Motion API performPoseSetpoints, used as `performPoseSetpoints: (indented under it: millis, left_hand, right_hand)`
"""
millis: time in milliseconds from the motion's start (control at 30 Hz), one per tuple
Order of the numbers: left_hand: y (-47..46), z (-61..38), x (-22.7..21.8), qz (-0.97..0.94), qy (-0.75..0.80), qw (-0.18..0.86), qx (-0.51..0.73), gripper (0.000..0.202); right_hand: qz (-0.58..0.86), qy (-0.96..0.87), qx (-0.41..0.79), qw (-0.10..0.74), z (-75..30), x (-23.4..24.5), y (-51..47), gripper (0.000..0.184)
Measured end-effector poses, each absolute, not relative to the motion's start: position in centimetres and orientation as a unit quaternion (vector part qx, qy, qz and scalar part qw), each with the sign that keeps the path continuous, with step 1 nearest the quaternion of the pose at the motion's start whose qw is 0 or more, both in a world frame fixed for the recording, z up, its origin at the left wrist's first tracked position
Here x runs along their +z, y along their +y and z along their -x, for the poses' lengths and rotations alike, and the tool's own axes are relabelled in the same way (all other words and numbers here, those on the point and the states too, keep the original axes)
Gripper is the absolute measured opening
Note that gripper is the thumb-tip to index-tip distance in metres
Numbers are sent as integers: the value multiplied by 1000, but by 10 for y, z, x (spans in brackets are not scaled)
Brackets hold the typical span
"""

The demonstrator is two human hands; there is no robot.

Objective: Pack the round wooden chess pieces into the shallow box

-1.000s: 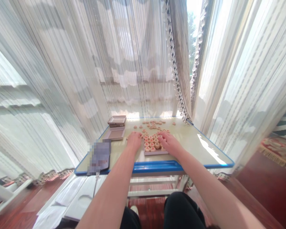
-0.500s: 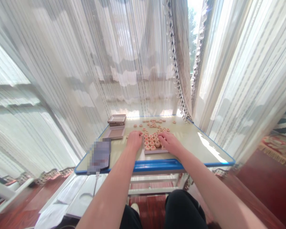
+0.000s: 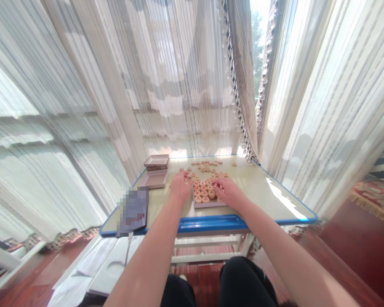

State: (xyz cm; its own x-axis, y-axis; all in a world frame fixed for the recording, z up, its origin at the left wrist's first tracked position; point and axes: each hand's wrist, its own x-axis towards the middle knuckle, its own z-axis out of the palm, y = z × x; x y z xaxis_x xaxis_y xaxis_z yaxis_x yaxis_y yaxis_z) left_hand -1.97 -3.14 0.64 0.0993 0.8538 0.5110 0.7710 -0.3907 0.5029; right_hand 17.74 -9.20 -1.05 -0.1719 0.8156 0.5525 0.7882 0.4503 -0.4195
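Round wooden xiangqi pieces [image 3: 205,193] with red characters stand in rows in a shallow tray [image 3: 208,205] near the table's front edge. My right hand [image 3: 228,192] rests over the tray's right side, fingers bent down around a xiangqi piece that they partly cover. One piece [image 3: 211,194] inside seems to sit higher than its neighbours. Left of the tray is my left hand [image 3: 179,187], its fingers apart and reaching over loose pieces at the tray's far left corner. Farther back, several more loose pieces [image 3: 205,169] lie scattered.
At the table's left stand a stack of shallow trays [image 3: 156,160] and a single tray [image 3: 155,179] before it. A dark flat object [image 3: 137,209], partly blurred out, lies at the front left. The table [image 3: 262,200] has a blue rim; papers [image 3: 94,260] lie below left.
My left hand has shifted slightly away from me and its fingers have spread apart. My right hand stays at the same spot over the tray.
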Motion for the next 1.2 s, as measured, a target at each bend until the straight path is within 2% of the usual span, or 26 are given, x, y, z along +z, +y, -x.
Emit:
performPoseSetpoints:
  millis: [133, 300, 400, 733, 1200]
  left_hand:
    - [-37, 12, 12, -739, 465, 216, 438, 43]
    - [-44, 8, 13, -734, 391, 376, 409, 46]
    - [-49, 7, 13, -737, 358, 434, 373, 45]
    - [-59, 8, 22, -717, 362, 473, 362, 40]
    - [-62, 8, 24, -708, 339, 503, 363, 36]
  right_hand:
    - [501, -771, -3, 394, -176, -9, -93, 26]
    - [469, -774, -9, 424, -172, -6, -97, 29]
    - [443, -787, -10, 429, -171, -5, -99, 25]
    - [441, -764, -14, 471, -173, 1, -107, 22]
    - [432, -758, -19, 488, -167, -4, -107, 21]
